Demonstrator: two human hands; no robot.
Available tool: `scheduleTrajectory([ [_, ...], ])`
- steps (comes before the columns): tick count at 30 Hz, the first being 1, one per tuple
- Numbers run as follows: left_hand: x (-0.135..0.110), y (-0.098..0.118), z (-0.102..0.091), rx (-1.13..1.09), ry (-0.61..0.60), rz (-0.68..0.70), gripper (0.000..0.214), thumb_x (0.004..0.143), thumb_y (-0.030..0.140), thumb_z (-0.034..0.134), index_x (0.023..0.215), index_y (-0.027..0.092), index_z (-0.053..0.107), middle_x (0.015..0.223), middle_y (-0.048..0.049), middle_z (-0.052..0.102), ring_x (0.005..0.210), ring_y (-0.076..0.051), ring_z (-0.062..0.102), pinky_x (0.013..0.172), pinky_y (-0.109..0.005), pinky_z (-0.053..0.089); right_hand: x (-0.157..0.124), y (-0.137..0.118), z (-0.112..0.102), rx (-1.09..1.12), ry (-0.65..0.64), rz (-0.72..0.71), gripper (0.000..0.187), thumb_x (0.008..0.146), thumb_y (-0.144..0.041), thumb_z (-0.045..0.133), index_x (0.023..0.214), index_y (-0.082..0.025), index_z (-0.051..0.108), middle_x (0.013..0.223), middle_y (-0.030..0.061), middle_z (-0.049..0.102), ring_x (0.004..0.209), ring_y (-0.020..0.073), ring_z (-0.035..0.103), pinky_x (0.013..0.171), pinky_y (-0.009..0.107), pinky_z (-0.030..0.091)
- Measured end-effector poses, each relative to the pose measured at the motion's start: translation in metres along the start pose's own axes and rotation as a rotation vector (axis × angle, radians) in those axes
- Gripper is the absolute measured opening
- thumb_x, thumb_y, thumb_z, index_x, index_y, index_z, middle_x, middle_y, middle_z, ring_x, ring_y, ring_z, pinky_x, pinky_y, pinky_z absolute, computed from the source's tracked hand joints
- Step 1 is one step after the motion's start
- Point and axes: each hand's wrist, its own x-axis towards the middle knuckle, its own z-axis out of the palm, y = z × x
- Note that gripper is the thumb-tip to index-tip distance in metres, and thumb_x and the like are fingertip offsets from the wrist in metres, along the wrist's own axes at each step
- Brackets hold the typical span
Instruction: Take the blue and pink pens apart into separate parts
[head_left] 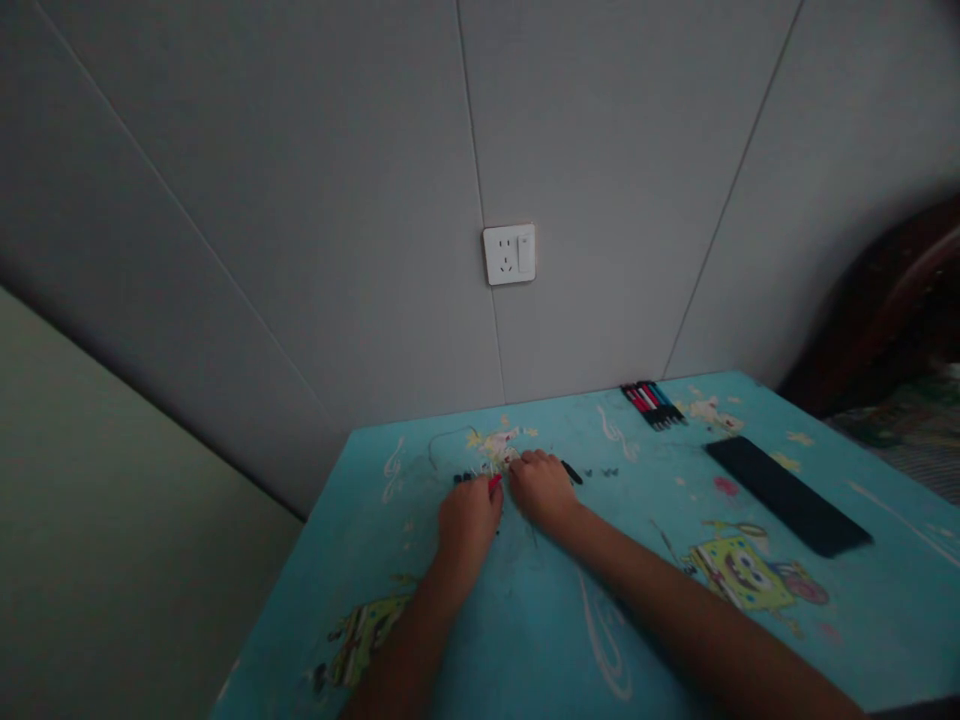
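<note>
Both my hands rest close together on the blue cartoon-printed table (pixel 525 640). My left hand (pixel 469 520) is closed, with a small red piece (pixel 494 482) at its fingertips and a dark pen part (pixel 463 478) sticking out to its left. My right hand (pixel 541 488) is closed too, and the black end of a pen (pixel 572 472) shows past its fingers on the right. What lies between the two hands is hidden. A few small dark bits (pixel 604 472) lie on the table just right of my right hand.
A bundle of red, blue and black pens (pixel 652 404) lies at the table's back edge. A flat black case (pixel 787 495) lies to the right. A white wall socket (pixel 509 254) is above the table. A dark bed frame (pixel 885 310) stands at the right.
</note>
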Motion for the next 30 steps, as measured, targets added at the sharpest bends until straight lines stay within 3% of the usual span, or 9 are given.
scheduleTrajectory([
  [4, -0.005, 0.007, -0.005, -0.064, 0.036, 0.092, 0.033, 0.100, 0.033, 0.035, 0.109, 0.018, 0.062, 0.101, -0.0105, 0.069, 0.090, -0.022, 0.067, 0.079, -0.031, 0.049, -0.018, 0.009, -0.012, 0.026, 0.032, -0.056, 0.023, 0.095, -0.024, 0.048, 0.107, -0.018, 0.067, 0.097, 0.0105, 0.067, 0.093, 0.0218, 0.060, 0.085, 0.034, 0.044],
  [8, -0.016, 0.014, -0.004, -0.118, 0.011, 0.321, 0.028, 0.100, 0.024, 0.036, 0.111, 0.021, 0.061, 0.103, -0.0071, 0.065, 0.090, -0.019, 0.066, 0.080, -0.029, 0.050, -0.050, 0.027, -0.016, 0.139, 0.155, -0.222, 0.034, 0.097, -0.028, 0.049, 0.130, -0.020, 0.054, 0.110, 0.0103, 0.063, 0.099, 0.0220, 0.058, 0.088, 0.036, 0.045],
  [11, -0.027, 0.017, 0.000, -0.136, -0.021, 0.473, 0.027, 0.099, 0.019, 0.036, 0.103, 0.021, 0.063, 0.093, -0.0056, 0.064, 0.081, -0.018, 0.065, 0.075, -0.029, 0.052, -0.068, 0.037, -0.016, 0.111, 0.215, -0.333, 0.027, 0.097, -0.027, 0.051, 0.121, -0.020, 0.061, 0.099, 0.0092, 0.064, 0.092, 0.0229, 0.057, 0.082, 0.038, 0.045],
  [15, -0.032, 0.013, 0.000, -0.210, 0.034, 0.503, 0.022, 0.097, 0.018, 0.043, 0.108, 0.020, 0.062, 0.094, -0.0055, 0.063, 0.084, -0.018, 0.065, 0.077, -0.030, 0.054, -0.069, 0.047, -0.023, 0.065, 0.178, -0.403, 0.017, 0.095, -0.022, 0.054, 0.107, -0.020, 0.066, 0.084, 0.0060, 0.063, 0.081, 0.0223, 0.055, 0.075, 0.038, 0.043],
  [19, -0.025, 0.001, -0.006, -0.178, 0.219, 0.376, 0.031, 0.094, 0.022, 0.052, 0.125, 0.018, 0.054, 0.110, -0.0095, 0.061, 0.103, -0.024, 0.060, 0.090, -0.039, 0.052, -0.065, 0.063, -0.036, 0.254, 0.258, -0.285, 0.018, 0.095, -0.022, 0.054, 0.109, -0.021, 0.065, 0.092, 0.0072, 0.065, 0.084, 0.0226, 0.056, 0.078, 0.038, 0.044],
  [22, -0.019, -0.005, -0.008, -0.074, 0.231, 0.295, 0.027, 0.094, 0.019, 0.050, 0.119, 0.017, 0.059, 0.108, -0.0104, 0.062, 0.104, -0.026, 0.057, 0.094, -0.045, 0.049, -0.069, 0.069, -0.040, 0.592, 0.353, -0.052, 0.020, 0.097, -0.024, 0.050, 0.112, -0.021, 0.063, 0.097, 0.0077, 0.064, 0.088, 0.0213, 0.059, 0.077, 0.033, 0.047],
  [24, -0.018, -0.005, -0.005, -0.029, 0.196, 0.283, 0.022, 0.093, 0.019, 0.051, 0.112, 0.017, 0.063, 0.106, -0.0104, 0.062, 0.103, -0.027, 0.057, 0.093, -0.047, 0.048, -0.073, 0.067, -0.038, 0.776, 0.312, 0.059, 0.020, 0.098, -0.028, 0.048, 0.110, -0.022, 0.063, 0.096, 0.0064, 0.065, 0.087, 0.0202, 0.061, 0.074, 0.031, 0.048],
  [30, -0.021, -0.002, 0.010, -0.038, 0.154, 0.302, 0.016, 0.092, 0.016, 0.052, 0.099, 0.017, 0.066, 0.103, -0.0094, 0.064, 0.102, -0.025, 0.058, 0.093, -0.043, 0.049, -0.073, 0.056, -0.029, 1.120, 0.099, 0.194, 0.027, 0.098, -0.040, 0.045, 0.098, -0.021, 0.064, 0.076, 0.0022, 0.063, 0.069, 0.0166, 0.059, 0.067, 0.027, 0.047],
])
